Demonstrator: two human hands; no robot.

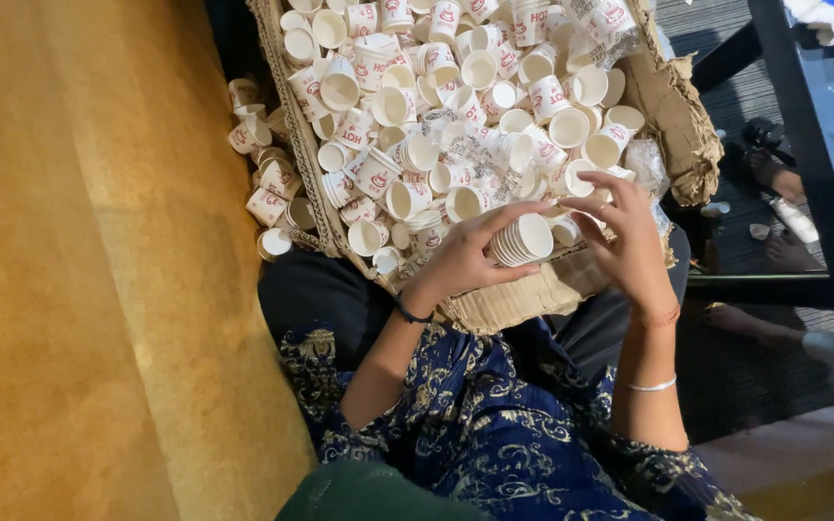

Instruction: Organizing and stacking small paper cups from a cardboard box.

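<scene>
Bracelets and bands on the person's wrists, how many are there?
3: a dark band on the left wrist, a reddish thread on the right wrist, and a thin silver bangle further up that forearm. Sleeves could hide more.

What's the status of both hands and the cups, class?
Left hand grips nested cup stack. Right hand open, fingertips beside it. Loose cups fill cardboard box; nothing blocking.
</scene>
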